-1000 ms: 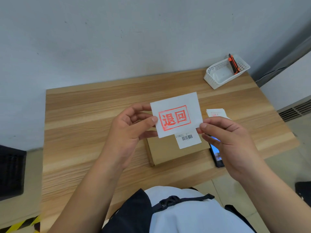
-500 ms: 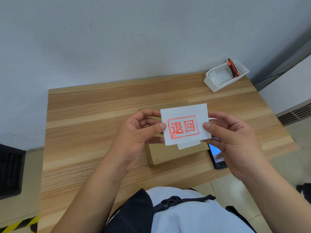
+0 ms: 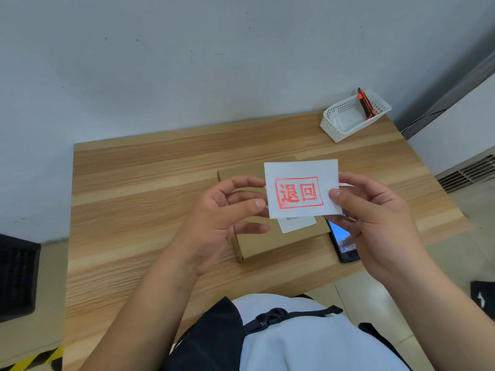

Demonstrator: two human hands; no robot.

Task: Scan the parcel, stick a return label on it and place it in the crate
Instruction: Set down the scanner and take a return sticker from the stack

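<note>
Head view: the return label (image 3: 302,189), white with a red stamp, hides much of the parcel (image 3: 270,242) beneath it and most of the parcel's barcode sticker (image 3: 296,224), whose print is too small to read; the phone (image 3: 344,245) is partly covered by the right hand (image 3: 375,223); the left hand (image 3: 225,220) pinches the label's left edge, the right hand its right edge, both above the parcel, which lies flat on the wooden table (image 3: 139,210); a white basket (image 3: 353,116) holding an orange-black tool (image 3: 364,103) stands at the far right corner, well apart.
</note>
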